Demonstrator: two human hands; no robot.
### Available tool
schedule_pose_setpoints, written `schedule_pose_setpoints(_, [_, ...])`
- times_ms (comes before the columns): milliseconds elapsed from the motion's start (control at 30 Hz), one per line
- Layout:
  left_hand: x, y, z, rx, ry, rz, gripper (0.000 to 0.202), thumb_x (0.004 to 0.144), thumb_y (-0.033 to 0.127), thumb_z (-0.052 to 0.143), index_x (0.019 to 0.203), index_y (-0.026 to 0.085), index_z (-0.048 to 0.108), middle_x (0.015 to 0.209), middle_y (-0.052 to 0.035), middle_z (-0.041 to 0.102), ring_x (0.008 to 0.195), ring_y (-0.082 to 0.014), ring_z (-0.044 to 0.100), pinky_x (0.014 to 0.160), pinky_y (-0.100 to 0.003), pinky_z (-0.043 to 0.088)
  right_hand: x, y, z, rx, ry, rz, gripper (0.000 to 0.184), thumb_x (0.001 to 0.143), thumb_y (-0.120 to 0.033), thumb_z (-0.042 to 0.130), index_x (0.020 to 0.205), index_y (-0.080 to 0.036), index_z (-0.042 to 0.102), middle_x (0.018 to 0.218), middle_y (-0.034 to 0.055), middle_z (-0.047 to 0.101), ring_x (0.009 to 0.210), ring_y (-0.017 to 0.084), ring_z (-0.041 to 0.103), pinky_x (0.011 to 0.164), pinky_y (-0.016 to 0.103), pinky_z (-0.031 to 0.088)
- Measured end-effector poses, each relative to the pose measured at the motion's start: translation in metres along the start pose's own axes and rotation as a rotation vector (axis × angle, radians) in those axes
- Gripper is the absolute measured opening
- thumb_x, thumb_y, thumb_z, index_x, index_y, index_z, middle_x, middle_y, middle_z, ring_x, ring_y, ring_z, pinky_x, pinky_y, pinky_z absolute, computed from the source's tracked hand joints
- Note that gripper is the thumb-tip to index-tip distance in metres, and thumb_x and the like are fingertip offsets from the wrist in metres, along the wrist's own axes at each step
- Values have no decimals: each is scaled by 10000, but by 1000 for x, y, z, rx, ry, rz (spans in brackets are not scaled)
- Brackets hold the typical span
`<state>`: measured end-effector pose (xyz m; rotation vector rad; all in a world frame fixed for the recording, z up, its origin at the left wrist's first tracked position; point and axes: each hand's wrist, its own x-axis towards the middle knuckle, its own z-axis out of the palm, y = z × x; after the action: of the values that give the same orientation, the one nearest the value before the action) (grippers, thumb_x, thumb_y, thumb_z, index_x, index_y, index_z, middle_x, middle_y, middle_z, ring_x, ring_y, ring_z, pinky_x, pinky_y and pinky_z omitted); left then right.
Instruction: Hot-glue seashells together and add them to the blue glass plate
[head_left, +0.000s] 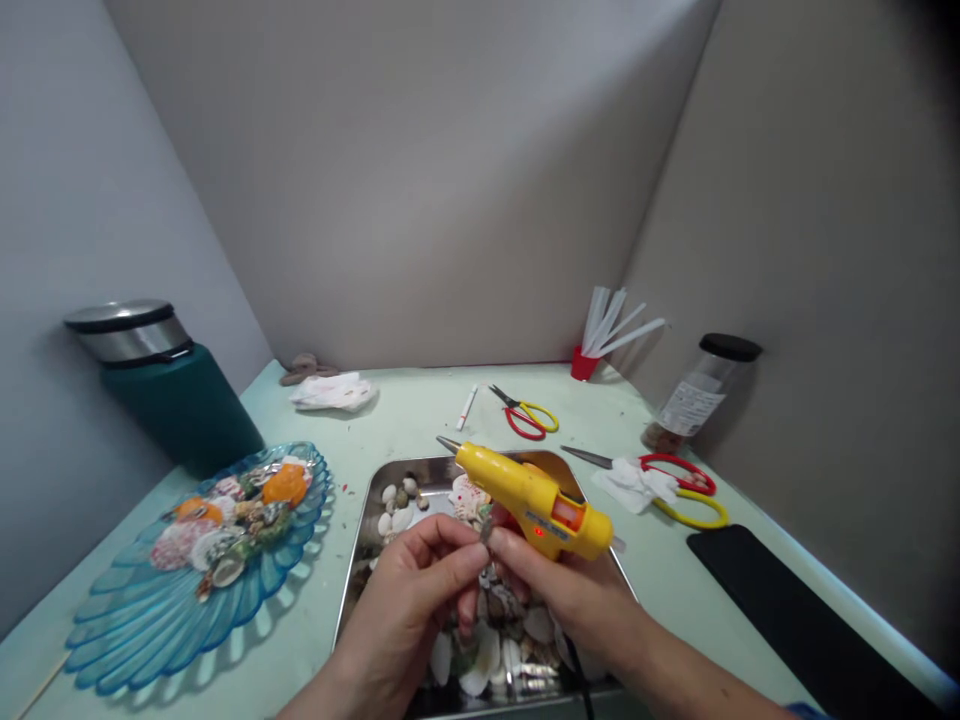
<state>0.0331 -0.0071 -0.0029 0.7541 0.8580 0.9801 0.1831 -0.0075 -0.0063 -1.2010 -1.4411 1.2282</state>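
Observation:
Over the metal tray (358, 560), my left hand (416, 600) is closed, thumb and forefinger pinching a small greenish-grey shell (486, 522). My right hand (577, 595) is closed around the handle of a yellow hot glue gun (517, 482), while its thumb and fingertips touch the same shell. The gun's metal nozzle points to the upper left, and a red light glows on its side. White, brown and spotted shells (484, 660) lie in the tray beneath my hands, partly hidden by them.
At left, a blue shell-shaped dish (150, 625) bears several shells near a green bottle (180, 410). Two scissors (529, 415), tissue (637, 485), a red cup (583, 364) of glue sticks, a jar (690, 395) and a black flat object (795, 610) are at right.

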Motion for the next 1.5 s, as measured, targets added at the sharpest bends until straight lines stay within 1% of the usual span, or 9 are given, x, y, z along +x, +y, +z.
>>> schedule_pose_setpoints(133, [0,12,-8,187,-29,-8,138,702,251,711,721,138,635,457,36,560,405,-42,444,449,-144,345,2,-5,-1,32,-31,33,172,829,-352,564,776,-190,593,554,-60,469,507,90,437,496,207,378])
schedule_pose_setpoints(233, [3,26,-18,357,23,54,242,661,232,730,885,179,656,787,-15,676,511,-80,527,500,-192,422,4,-6,-1,84,20,79,195,817,-373,573,769,-184,585,559,-56,489,485,86,441,482,210,372])
schedule_pose_setpoints(333, [8,34,-28,747,118,182,77,711,247,669,707,171,661,648,-11,641,545,-131,544,531,-224,421,6,-5,-1,130,53,87,193,806,-368,583,799,-175,585,593,-45,506,472,78,440,459,207,364])
schedule_pose_setpoints(467, [14,27,-32,1211,-57,434,137,777,199,574,784,223,709,801,-52,680,768,-205,598,704,-268,428,7,-3,-1,107,52,63,171,810,-337,577,804,-167,589,608,-36,517,481,80,454,464,208,384])
schedule_pose_setpoints(567, [16,17,-29,1407,-193,450,268,785,139,521,958,268,680,949,-57,655,872,-216,595,781,-287,423,7,-4,1,108,50,65,186,807,-354,573,824,-169,591,609,-37,517,476,81,448,458,210,386])
schedule_pose_setpoints(833, [21,5,-30,1710,-182,439,215,804,124,471,911,221,630,912,-73,625,837,-224,578,741,-312,410,7,-6,1,102,43,13,121,822,-304,564,848,-188,544,608,-54,493,472,76,434,442,196,382])
schedule_pose_setpoints(1000, [17,12,-28,1357,-75,432,89,822,195,497,832,200,585,758,-49,633,711,-206,578,650,-294,409,7,0,-1,80,29,3,137,836,-322,551,838,-184,551,609,-45,494,484,83,443,457,207,389])
schedule_pose_setpoints(1200, [12,21,-28,482,18,94,210,750,279,649,925,163,647,674,-34,688,629,-166,633,659,-279,488,5,4,-1,57,27,75,193,839,-382,550,813,-191,569,582,-48,483,495,90,442,477,212,375])
schedule_pose_setpoints(1500, [7,21,-31,232,12,-54,278,800,232,617,1047,108,642,774,-113,746,611,-121,655,656,-222,492,7,2,0,-16,-4,75,168,856,-353,525,829,-192,566,554,-57,458,480,87,415,475,220,360])
